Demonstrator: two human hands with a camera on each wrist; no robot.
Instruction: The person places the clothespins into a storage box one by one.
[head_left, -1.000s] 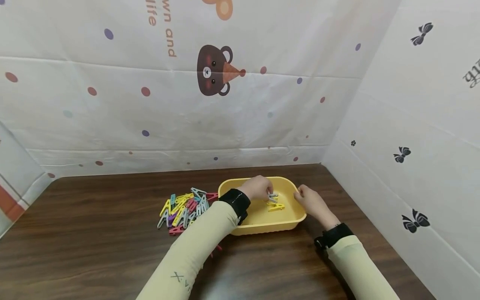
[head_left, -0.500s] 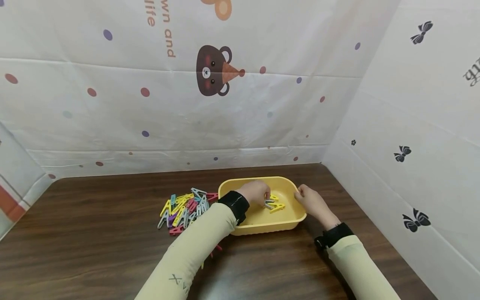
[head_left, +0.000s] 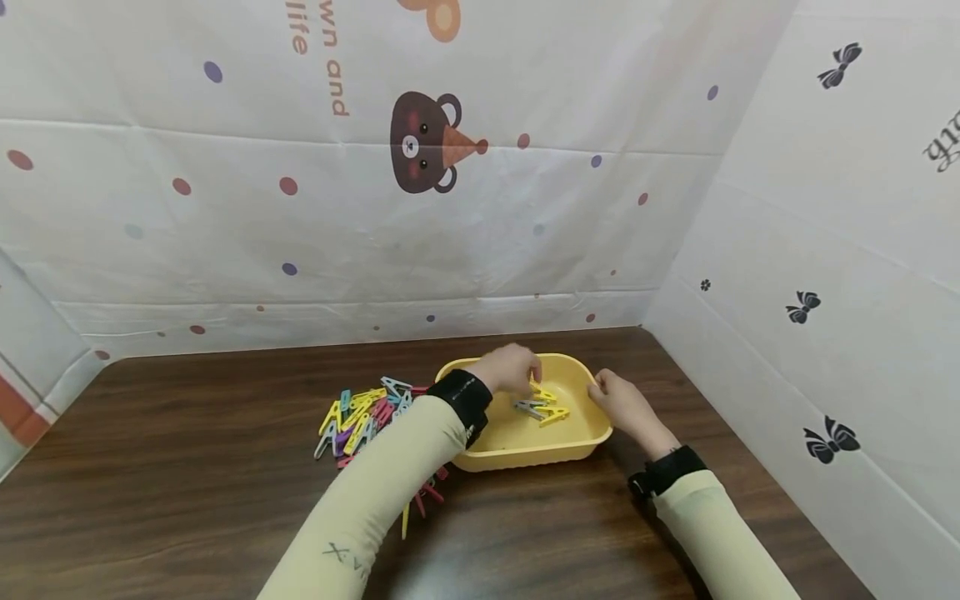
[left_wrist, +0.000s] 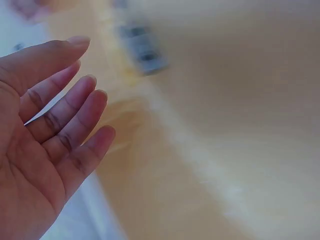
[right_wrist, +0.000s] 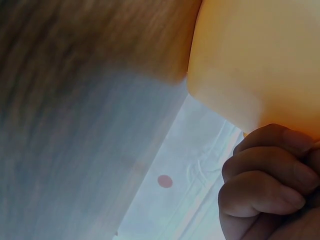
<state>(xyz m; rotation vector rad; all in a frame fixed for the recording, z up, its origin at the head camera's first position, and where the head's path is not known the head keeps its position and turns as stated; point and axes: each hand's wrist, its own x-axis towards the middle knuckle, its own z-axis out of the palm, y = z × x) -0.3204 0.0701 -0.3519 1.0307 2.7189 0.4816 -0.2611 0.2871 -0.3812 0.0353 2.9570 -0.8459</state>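
Note:
A yellow plastic basin [head_left: 517,457] stands on the table with a few clothespins inside, a yellow clothespin [head_left: 553,416] and a grey clothespin [head_left: 531,407] among them. Over the basin's far left part is my left hand [head_left: 508,368]. Its palm and loosely bent fingers [left_wrist: 92,117] hold nothing in the left wrist view, where the grey clothespin [left_wrist: 145,52] is a blur beyond the fingertips. My right hand [head_left: 626,407] grips the basin's right rim, and its curled fingers [right_wrist: 265,172] show against the yellow wall in the right wrist view.
Left of the basin lies a heap of clothespins [head_left: 360,417] in yellow, red, grey, blue and purple, partly behind my left sleeve. Some red and yellow clothespins [head_left: 420,500] lie nearer the front. A printed sheet [head_left: 322,242] hangs along the table's back and right edges.
My left hand has let go of the grey clothespin, which now lies farther left in the basin, and has risen away from it. The right hand stays at the rim.

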